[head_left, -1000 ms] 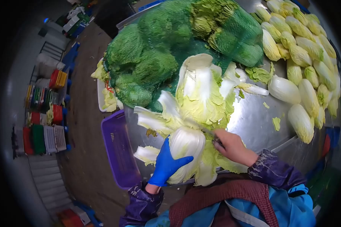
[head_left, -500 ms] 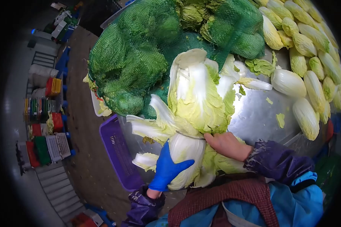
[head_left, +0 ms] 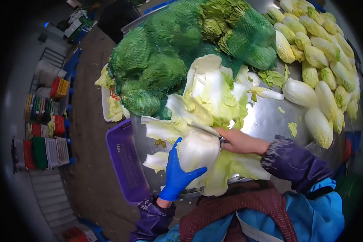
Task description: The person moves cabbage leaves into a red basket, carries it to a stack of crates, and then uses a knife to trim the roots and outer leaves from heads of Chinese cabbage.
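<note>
A pale napa cabbage point(head_left: 198, 150) lies on the steel table point(head_left: 266, 117) close to my body. My left hand point(head_left: 176, 174), in a blue glove, grips the cabbage's left side near its base. My bare right hand point(head_left: 240, 141) is closed around a knife point(head_left: 205, 130) whose blurred blade lies across the top of the cabbage. Loose outer leaves point(head_left: 211, 90) are spread just beyond the blade, and more leaves point(head_left: 238, 167) hang at the near edge under my right wrist.
Green net sacks of cabbage point(head_left: 169, 52) fill the far side of the table. Several trimmed cabbages point(head_left: 318, 60) are heaped at the right. A purple crate point(head_left: 125, 161) stands left of the table, with stacked coloured crates point(head_left: 44, 149) on the floor beyond.
My right hand has shifted up and left, bringing the knife across the cabbage's top. Cut leaves have dropped toward the near edge. My left hand stays on the cabbage.
</note>
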`<action>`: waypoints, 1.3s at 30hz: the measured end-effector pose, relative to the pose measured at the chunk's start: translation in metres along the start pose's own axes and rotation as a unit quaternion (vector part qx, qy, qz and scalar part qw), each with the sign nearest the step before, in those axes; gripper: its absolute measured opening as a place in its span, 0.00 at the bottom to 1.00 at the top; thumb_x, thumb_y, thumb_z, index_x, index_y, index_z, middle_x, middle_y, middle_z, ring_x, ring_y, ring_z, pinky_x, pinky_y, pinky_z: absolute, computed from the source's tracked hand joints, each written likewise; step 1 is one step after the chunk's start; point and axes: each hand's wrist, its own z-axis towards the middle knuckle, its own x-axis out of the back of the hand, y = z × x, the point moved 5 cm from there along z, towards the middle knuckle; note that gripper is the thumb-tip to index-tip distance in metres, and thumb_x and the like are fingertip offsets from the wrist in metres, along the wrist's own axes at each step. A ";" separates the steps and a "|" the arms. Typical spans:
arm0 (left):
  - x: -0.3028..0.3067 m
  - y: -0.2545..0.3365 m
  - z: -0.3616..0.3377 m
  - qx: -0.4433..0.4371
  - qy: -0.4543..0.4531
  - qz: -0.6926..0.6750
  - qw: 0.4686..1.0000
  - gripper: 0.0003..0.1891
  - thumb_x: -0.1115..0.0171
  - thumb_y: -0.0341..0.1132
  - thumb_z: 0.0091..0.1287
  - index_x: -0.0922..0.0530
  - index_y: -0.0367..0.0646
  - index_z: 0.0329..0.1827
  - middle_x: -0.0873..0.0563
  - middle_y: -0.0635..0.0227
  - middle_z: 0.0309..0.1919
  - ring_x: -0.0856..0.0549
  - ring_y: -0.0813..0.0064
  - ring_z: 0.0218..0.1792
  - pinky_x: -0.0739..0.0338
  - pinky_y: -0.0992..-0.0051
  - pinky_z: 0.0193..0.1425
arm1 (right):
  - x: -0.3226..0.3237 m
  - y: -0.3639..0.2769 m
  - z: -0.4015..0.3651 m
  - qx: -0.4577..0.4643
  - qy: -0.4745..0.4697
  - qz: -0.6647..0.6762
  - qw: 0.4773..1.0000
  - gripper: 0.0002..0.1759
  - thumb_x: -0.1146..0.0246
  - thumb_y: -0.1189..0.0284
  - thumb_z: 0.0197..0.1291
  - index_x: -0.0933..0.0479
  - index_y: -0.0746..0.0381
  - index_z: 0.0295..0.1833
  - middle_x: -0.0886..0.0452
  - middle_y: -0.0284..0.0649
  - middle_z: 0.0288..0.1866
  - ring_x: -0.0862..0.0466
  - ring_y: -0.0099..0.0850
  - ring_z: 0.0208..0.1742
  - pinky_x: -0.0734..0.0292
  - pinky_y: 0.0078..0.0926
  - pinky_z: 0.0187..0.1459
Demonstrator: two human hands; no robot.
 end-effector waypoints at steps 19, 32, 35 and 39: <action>0.031 -0.006 0.010 -0.086 0.111 -0.292 0.946 0.27 0.44 0.35 0.64 0.38 0.37 0.65 0.33 0.61 0.62 0.35 0.70 0.64 0.44 0.71 0.68 | 0.027 -0.027 0.035 -0.024 0.154 -0.145 0.977 0.20 0.44 0.71 0.53 0.31 0.64 0.52 0.21 0.53 0.35 0.21 0.51 0.37 0.26 0.41 0.40; 0.039 0.041 0.003 -0.206 0.136 -0.064 0.967 0.50 0.25 0.47 0.44 0.45 0.33 0.65 0.36 0.52 0.60 0.34 0.58 0.61 0.40 0.64 0.65 | 0.026 -0.045 0.017 0.056 0.124 0.027 0.990 0.26 0.42 0.73 0.49 0.31 0.65 0.58 0.20 0.53 0.43 0.19 0.40 0.44 0.27 0.28 0.48; 0.044 0.029 0.007 -0.196 0.137 -0.017 0.971 0.50 0.25 0.47 0.44 0.44 0.33 0.65 0.36 0.52 0.60 0.35 0.58 0.62 0.40 0.63 0.65 | 0.035 0.012 0.029 -0.072 0.150 0.025 0.986 0.17 0.44 0.70 0.52 0.25 0.65 0.47 0.19 0.52 0.34 0.18 0.39 0.36 0.25 0.30 0.40; 0.056 -0.004 0.011 -0.163 0.202 -0.031 0.965 0.48 0.25 0.46 0.45 0.43 0.33 0.64 0.34 0.54 0.56 0.32 0.58 0.58 0.39 0.64 0.64 | 0.038 0.014 0.004 -0.187 0.205 0.025 0.960 0.15 0.40 0.68 0.53 0.25 0.66 0.44 0.19 0.47 0.31 0.19 0.34 0.31 0.25 0.29 0.35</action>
